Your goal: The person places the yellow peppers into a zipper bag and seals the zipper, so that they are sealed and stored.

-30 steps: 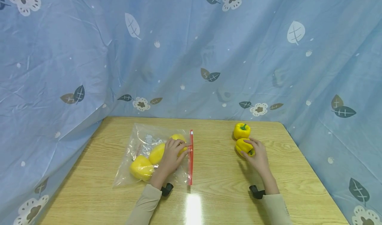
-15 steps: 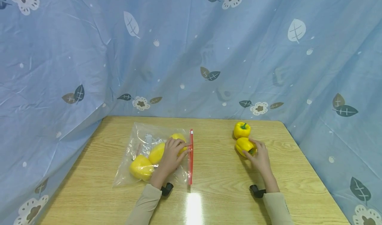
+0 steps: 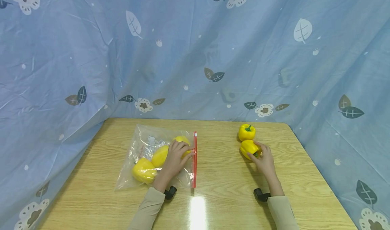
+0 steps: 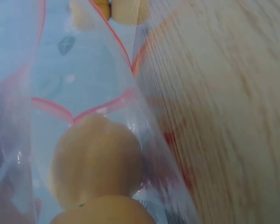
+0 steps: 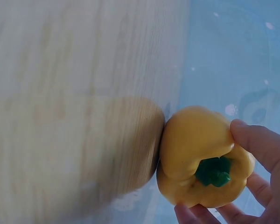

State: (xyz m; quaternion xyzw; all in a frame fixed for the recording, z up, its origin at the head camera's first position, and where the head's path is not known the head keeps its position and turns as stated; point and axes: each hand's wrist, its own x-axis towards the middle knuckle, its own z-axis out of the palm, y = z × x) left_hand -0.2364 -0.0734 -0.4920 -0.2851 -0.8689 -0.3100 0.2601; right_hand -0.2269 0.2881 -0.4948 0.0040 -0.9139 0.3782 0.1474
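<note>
A clear zip bag (image 3: pixel 128 175) with a red zip strip (image 3: pixel 195 175) lies on the left of the table. Inside it show a yellow bell pepper (image 3: pixel 144 170) and other yellow rounded things (image 3: pixel 159 156). My left hand (image 3: pixel 175 159) lies over the bag, its fingertips and thumb pinching the strip. The left wrist view looks along the bag, where a blurred yellow lobed thing (image 4: pixel 98 158) shows through the plastic. My right hand (image 3: pixel 265 160) grips another yellow bell pepper (image 5: pixel 196 144) between thumb and fingers, its green stem facing the wrist camera; it appears to touch the table.
Behind the gripped pepper stands one more yellow bell pepper (image 3: pixel 246 132), close to it. The wooden table (image 3: pixel 219 169) ends at a blue patterned curtain (image 3: pixel 182 54) at the back and sides. A black wrist mount (image 3: pixel 261 195) sits on each wrist.
My right thumb and fingers have shifted slightly around the pepper, which has turned a little so less of its stem shows from above. The left hand and bag have stayed in place.
</note>
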